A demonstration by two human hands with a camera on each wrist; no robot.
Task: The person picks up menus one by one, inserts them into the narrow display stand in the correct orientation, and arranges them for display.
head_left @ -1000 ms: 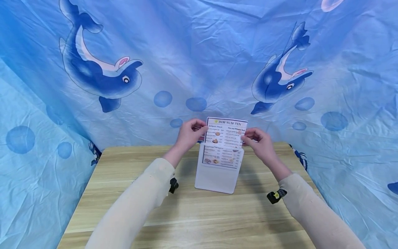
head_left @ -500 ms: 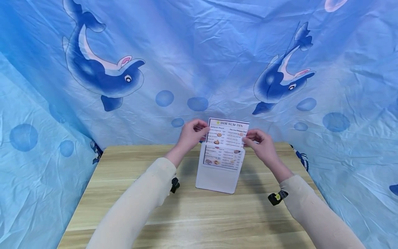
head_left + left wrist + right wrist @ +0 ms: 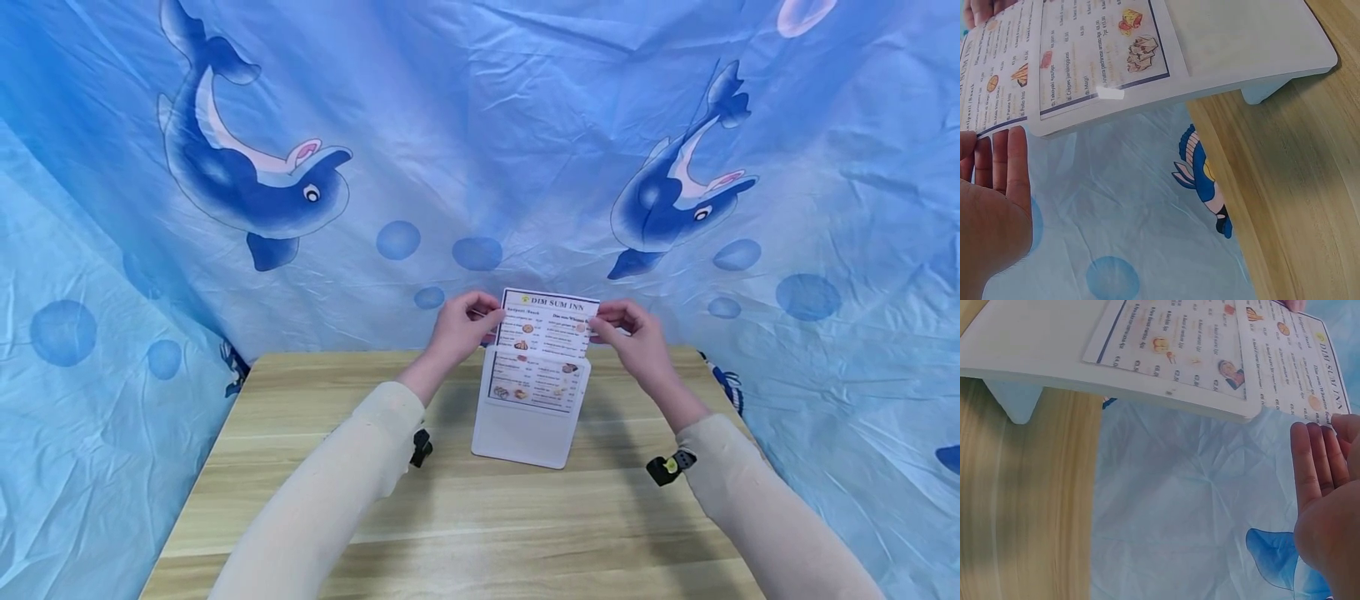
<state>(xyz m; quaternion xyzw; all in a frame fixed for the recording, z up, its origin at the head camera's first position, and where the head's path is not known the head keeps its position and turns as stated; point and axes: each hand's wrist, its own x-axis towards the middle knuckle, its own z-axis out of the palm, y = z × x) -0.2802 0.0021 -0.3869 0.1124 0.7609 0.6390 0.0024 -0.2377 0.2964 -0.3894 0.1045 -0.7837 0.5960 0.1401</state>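
Observation:
A printed menu headed DIM SUM INN [image 3: 551,327] stands partly inside the white display stand [image 3: 521,433], its lower part showing through the clear front and its upper part rising above the stand's top edge. Thumb and fingers of my left hand [image 3: 456,329] pinch the menu's left edge near the top. On the opposite edge, my right hand [image 3: 639,340] pinches the paper at about the same height, its other fingers extended behind in the right wrist view. A white foot [image 3: 1264,91] shows under the stand's base in the left wrist view.
The stand is on a wood-grain table [image 3: 480,533], toward its back edge. Blue fabric with printed dolphins [image 3: 258,187] hangs behind and at both sides. A small black device [image 3: 663,469] is strapped at the right wrist, another [image 3: 422,448] at the left.
The menu has slid slightly lower in the stand. My right fingers have shifted a little up along its edge, while my left hand keeps its pinch. The stand stays in place.

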